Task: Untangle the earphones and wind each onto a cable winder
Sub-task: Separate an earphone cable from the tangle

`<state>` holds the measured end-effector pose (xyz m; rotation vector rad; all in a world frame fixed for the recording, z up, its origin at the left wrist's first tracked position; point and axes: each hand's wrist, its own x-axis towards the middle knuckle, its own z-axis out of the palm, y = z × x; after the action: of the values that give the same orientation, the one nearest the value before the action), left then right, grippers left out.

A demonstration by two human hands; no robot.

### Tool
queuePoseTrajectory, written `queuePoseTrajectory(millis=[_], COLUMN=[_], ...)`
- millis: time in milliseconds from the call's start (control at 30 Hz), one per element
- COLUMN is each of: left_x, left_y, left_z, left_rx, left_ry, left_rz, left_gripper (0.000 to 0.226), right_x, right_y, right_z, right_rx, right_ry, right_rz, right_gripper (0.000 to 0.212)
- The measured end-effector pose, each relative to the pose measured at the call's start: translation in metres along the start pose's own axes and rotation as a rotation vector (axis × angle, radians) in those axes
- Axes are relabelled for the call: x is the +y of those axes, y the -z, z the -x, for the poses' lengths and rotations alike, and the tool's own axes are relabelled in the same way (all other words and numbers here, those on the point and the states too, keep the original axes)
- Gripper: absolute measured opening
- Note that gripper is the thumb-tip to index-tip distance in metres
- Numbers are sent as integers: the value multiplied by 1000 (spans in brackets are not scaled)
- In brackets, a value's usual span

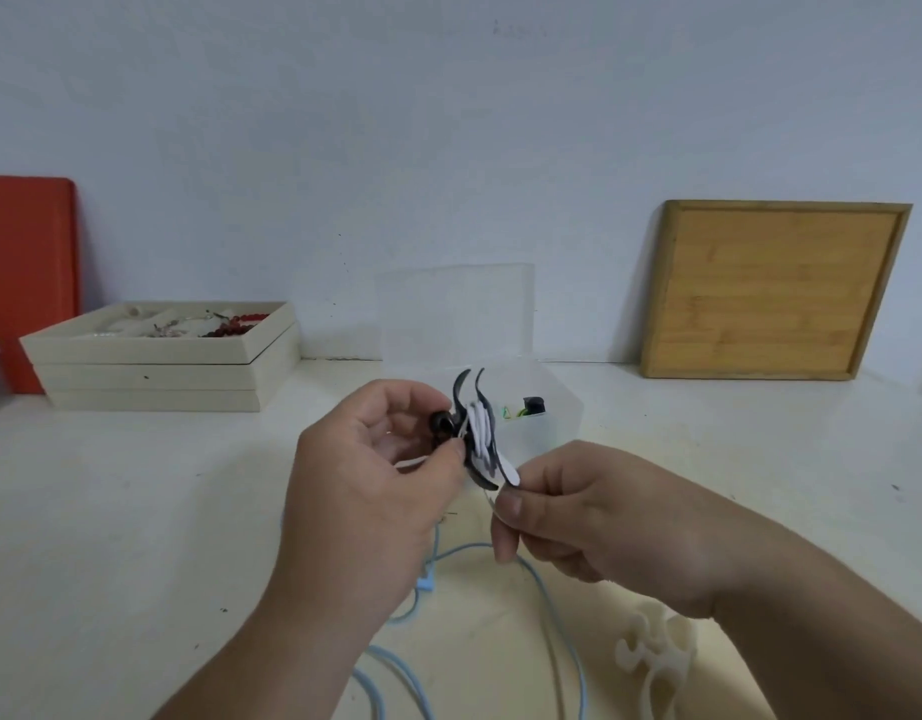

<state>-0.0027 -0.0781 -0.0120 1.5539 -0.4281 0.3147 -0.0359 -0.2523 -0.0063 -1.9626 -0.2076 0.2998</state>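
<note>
My left hand (375, 485) grips a black fishbone-shaped cable winder (466, 407) above the table, with white earphone cable (480, 428) wound round its middle. My right hand (578, 522) pinches the loose end of that white cable just below the winder. A light blue earphone cable (562, 605) lies loose on the table under both hands, with its small blue control box (426, 582) beside my left wrist. A cream-coloured winder (656, 652) lies on the table under my right forearm.
An open clear plastic box (542, 407) with small items stands behind the hands. Stacked beige jewellery trays (152, 376) sit at the back left by a red board (27, 272). A bamboo tray (770, 288) leans on the wall at the right.
</note>
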Motion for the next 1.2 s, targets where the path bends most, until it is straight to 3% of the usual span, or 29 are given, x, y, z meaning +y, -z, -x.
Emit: queuePoseTrajectory(millis=[200,433,600,733,900,1067,1200], left_x=[-2,-8,-8,-6,-2,-2,0], left_y=[1,-2,-4,-3,-5,-4,-3], left_z=[-1,5,7,8,10,8,5], left_rx=[33,-84,-206,-300,-373,-383,-344], left_ry=[-44,-127,-69,-40,36,78,88], left_rz=[-115,-370,-299,-229,-46,-22,140], left_gripper=[18,31,31,33,32,37,24], right_x=[0,-4,-4,2,5,2,0], right_y=[7,11,21,24,19,19,15], right_z=[1,4,3,0,-4,-4,-2], right_rx=[5,138,418,611,600,622,567], right_ry=[85,214,227,148,140,176,39], right_rz=[42,33,-151,-21,-45,-66,44], right_gripper=[35,27,23,27,28,26,29])
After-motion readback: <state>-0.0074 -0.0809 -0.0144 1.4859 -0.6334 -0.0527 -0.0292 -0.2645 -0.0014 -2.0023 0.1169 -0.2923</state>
